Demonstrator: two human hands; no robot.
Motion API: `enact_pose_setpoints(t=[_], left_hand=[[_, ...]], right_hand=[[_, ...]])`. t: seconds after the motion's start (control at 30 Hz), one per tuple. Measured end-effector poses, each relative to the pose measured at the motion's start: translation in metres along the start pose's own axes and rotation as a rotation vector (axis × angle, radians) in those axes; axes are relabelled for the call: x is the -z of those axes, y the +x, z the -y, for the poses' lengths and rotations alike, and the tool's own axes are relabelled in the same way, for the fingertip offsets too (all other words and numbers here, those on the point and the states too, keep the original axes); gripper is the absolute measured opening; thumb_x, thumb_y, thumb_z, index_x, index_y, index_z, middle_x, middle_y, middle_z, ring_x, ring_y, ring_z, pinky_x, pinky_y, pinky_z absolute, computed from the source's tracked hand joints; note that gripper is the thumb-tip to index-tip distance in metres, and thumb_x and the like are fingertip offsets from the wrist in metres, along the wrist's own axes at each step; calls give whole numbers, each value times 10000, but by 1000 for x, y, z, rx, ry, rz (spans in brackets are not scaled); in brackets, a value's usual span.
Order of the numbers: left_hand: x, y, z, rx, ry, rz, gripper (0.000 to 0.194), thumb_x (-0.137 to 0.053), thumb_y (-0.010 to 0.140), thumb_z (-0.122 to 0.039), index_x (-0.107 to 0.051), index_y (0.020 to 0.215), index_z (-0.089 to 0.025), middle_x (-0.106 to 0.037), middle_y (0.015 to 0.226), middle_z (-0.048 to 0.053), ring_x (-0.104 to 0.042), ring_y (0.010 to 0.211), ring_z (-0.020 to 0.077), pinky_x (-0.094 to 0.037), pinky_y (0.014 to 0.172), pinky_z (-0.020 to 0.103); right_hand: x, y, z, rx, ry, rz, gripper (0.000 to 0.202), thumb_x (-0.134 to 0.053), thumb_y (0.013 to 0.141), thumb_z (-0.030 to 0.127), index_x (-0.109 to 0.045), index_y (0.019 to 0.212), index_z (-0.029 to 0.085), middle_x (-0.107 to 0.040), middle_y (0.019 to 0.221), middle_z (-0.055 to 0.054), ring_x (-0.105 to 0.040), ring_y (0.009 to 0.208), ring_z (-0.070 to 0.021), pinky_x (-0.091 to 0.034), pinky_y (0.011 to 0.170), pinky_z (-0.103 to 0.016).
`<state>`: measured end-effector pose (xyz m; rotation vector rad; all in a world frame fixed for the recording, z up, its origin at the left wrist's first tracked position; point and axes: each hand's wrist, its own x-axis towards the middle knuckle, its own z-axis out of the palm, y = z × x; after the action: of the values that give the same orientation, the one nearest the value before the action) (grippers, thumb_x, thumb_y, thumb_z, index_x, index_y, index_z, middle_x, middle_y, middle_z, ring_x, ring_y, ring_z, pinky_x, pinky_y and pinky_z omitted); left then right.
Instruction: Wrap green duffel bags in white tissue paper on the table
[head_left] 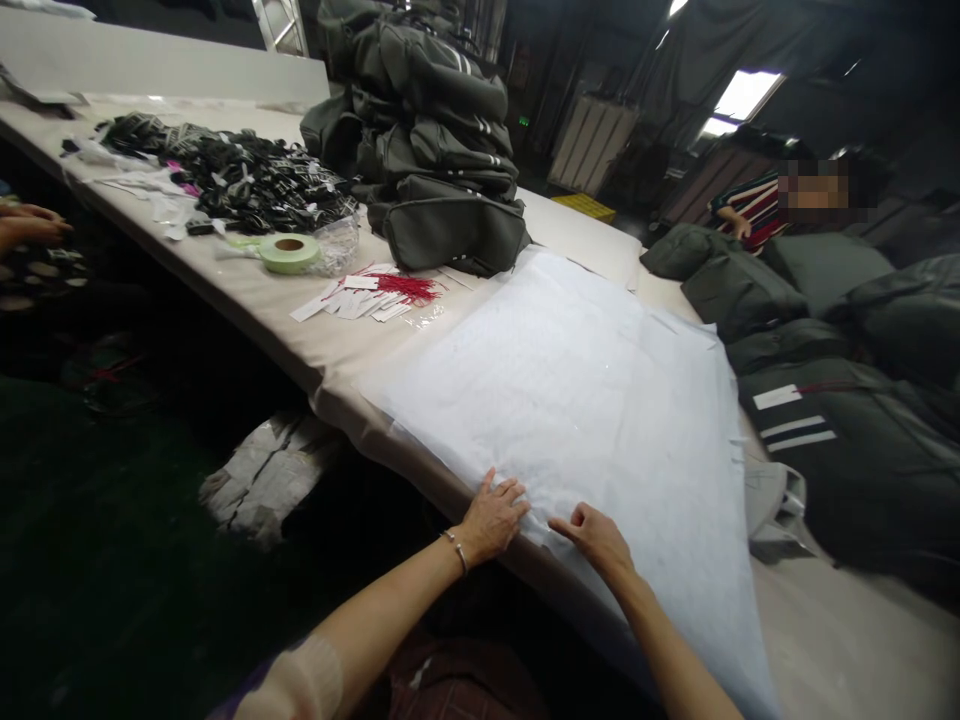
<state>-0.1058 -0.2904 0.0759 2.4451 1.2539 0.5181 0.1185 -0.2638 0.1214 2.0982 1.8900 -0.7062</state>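
A large, thin white sheet (600,400), apparently several layers deep, lies on the table in front of me and hangs over its near edge. Fingers spread, my left hand (493,517) rests flat on the sheet's near edge, wearing a thin bracelet at the wrist. Just to its right, my right hand (600,540) is held at the sheet with its fingers curled in and its thumb pointing left. Whatever may be inside those curled fingers is hidden. Small creases show in the sheet beside my left hand.
White tags with red strings (382,295), a green tape roll (289,254) and a heap of black straps (247,175) lie left. Dark bags (450,225) are stacked behind; more bags (862,450) and a grey tape dispenser (780,510) stand right. Other people (757,210) are nearby.
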Motion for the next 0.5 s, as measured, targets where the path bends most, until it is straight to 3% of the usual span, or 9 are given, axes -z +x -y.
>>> enact_pose_setpoints(t=[0.13,0.2,0.27,0.33,0.4,0.5], left_hand=[[8,-2,-5,-19,33,26,432,-611,887,-283,-505,1300,-216,-526,1400,119,-433,1338,299,-203,1150,605],[12,-2,-4,-29,91,9,475,-602,898,-331,-476,1344,-226,-498,1438,118,-428,1347,298,-242,1146,589],[15,1,6,-9,203,-56,536,-597,900,-342,-431,1401,-246,-429,1503,105,-376,1389,298,-274,1145,571],[19,7,28,58,351,-150,614,-620,875,-306,-393,1443,-262,-366,1545,88,-328,1420,304,-303,1139,565],[26,14,57,156,482,-209,675,-640,838,-264,-383,1462,-274,-345,1553,79,-333,1418,312,-334,1126,565],[36,23,101,323,583,-158,636,-610,810,-270,-455,1427,-296,-391,1517,70,-388,1385,322,-372,1090,584]], right_hand=[[-1,-7,-2,-7,19,-19,357,-697,725,555,-543,692,234,-666,705,-30,-631,719,-236,-387,604,-308],[0,-8,-2,-17,53,-43,349,-673,752,564,-555,706,238,-671,698,-24,-637,702,-233,-414,606,-314],[-2,-1,-4,37,109,-197,356,-569,838,595,-606,820,242,-708,809,-42,-661,770,-242,-475,672,-345],[-11,17,-9,200,140,-462,440,-478,896,609,-634,1067,235,-705,1102,-91,-654,1015,-278,-505,848,-408],[-27,44,-16,400,106,-697,550,-486,896,607,-567,1298,241,-576,1368,-104,-543,1241,-321,-454,1006,-487],[-55,91,-25,533,36,-828,619,-542,842,624,-501,1395,349,-520,1412,-58,-526,1251,-369,-473,984,-585]])
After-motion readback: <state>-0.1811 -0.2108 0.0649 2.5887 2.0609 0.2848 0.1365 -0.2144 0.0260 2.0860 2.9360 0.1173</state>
